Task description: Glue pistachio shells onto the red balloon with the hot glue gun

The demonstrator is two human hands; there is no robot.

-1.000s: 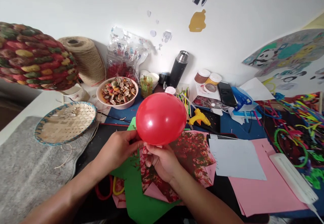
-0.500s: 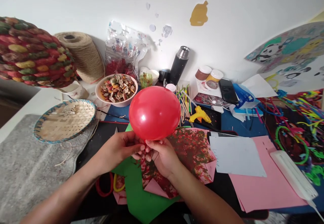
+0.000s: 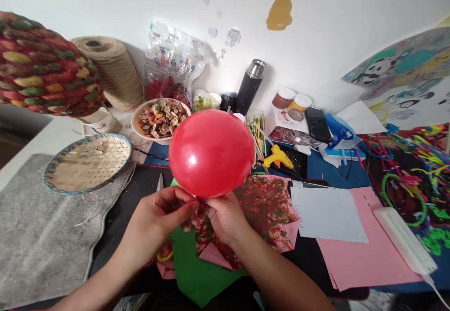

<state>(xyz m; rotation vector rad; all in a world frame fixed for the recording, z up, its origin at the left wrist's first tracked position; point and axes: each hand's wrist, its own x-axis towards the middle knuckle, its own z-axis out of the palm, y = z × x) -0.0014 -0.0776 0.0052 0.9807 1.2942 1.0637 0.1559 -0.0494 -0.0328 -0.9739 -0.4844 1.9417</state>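
Observation:
A blown-up red balloon (image 3: 212, 154) fills the middle of the head view, its neck pointing down toward me. My left hand (image 3: 160, 217) is closed, thumb and fingers pinching at the balloon's neck. Beside it my right hand (image 3: 225, 217) is closed around the same neck from the right. The neck itself is mostly hidden by my fingers and the balloon's underside. Under both hands lie a green sheet (image 3: 197, 273) and a pink sheet blotched with red and brown paint (image 3: 263, 208).
A bowl of painted shells (image 3: 161, 120), a twine spool (image 3: 108, 72) and a woven tray (image 3: 87, 163) stand at left. Behind the balloon is a black flask (image 3: 250, 86). A yellow glue gun (image 3: 277, 157), white paper (image 3: 326, 215) and a white power strip (image 3: 404, 240) lie to the right.
The balloon looks slightly larger and nearer, and sits a little further left. Both hands keep their hold at its neck, the left one turned slightly. The view has tilted down a little.

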